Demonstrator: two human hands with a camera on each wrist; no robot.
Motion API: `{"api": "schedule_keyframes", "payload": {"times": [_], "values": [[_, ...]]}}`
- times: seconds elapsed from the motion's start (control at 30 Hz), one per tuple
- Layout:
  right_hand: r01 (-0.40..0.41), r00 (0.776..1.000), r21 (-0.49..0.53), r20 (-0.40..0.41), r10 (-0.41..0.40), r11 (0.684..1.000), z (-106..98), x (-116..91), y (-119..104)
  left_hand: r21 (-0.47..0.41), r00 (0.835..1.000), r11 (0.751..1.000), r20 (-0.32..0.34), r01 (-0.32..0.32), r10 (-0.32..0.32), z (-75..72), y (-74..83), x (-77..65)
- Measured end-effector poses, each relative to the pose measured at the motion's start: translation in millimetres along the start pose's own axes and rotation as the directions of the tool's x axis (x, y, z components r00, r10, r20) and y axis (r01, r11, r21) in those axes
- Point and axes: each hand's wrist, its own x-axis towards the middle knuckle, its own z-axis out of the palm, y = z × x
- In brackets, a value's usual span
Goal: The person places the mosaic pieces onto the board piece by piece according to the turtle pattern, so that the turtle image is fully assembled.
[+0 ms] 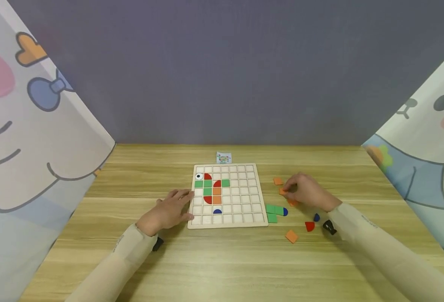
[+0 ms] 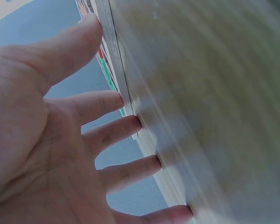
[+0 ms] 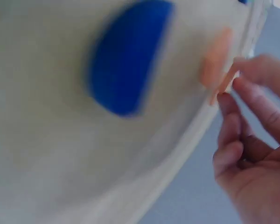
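Note:
A wooden grid board lies on the table, with green, orange and red pieces, a white eye piece and a blue half-circle in its cells. My left hand rests at the board's left edge; its spread fingertips touch the rim in the left wrist view. To the right of the board, my right hand pinches an orange square tile between thumb and fingers. Another orange tile lies close behind it, and a blurred blue piece is large in the right wrist view.
Joined green squares lie by the board's right edge. Nearby are an orange square, a red quarter piece, a small blue piece and another orange square. Behind the board stands a small picture card.

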Motion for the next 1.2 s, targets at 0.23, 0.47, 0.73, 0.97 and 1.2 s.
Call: {"api": "schedule_keyframes", "payload": {"times": [0.23, 0.47, 0.73, 0.97, 1.2], "values": [[0.130, 0.991, 0.004, -0.033, -0.130, 0.991, 2, 21, -39, 0.004, 1.000, 1.000, -0.010, 0.002, -0.002, 2.1, -0.6, -0.3], [0.203, 0.976, 0.057, 0.071, -0.207, 0.978, 36, 62, -92, -0.002, 1.000, 1.000, -0.014, -0.004, 0.004, 2.2, -0.8, -0.1], [0.274, 0.950, 0.017, 0.149, -0.273, 0.962, 60, 90, -115, 0.003, 1.000, 1.000, -0.016, -0.003, 0.003, 2.7, 0.3, 1.2], [0.258, 0.953, 0.005, 0.163, -0.255, 0.966, 62, 93, -118, -0.007, 1.000, 1.000, -0.008, -0.003, 0.003, 1.2, 2.0, 0.6], [0.365, 0.920, -0.013, 0.157, -0.358, 0.931, 60, 85, -114, -0.012, 1.000, 1.000, 0.002, 0.014, -0.014, 1.1, 1.7, 1.1]]}}
